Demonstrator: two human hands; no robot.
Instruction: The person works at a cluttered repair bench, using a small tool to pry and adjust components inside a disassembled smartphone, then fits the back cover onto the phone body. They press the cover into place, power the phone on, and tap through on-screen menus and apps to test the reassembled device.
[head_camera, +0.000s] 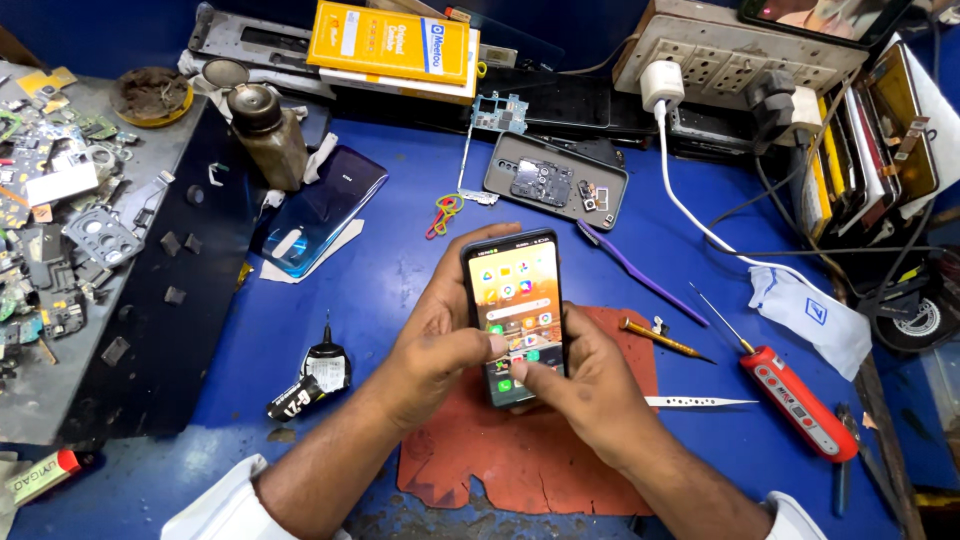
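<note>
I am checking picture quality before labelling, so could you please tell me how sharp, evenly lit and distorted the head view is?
In the head view the lit smartphone and both hands, left hand and right hand, are sharp; its screen is bright but readable; light is even on the blue table, with soft shadows; wide-angle bending shows at the edges, by the power strip.

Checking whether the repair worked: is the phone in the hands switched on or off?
On. The phone screen is lit, showing rows of coloured app icons, held in the left hand and right hand.
</note>
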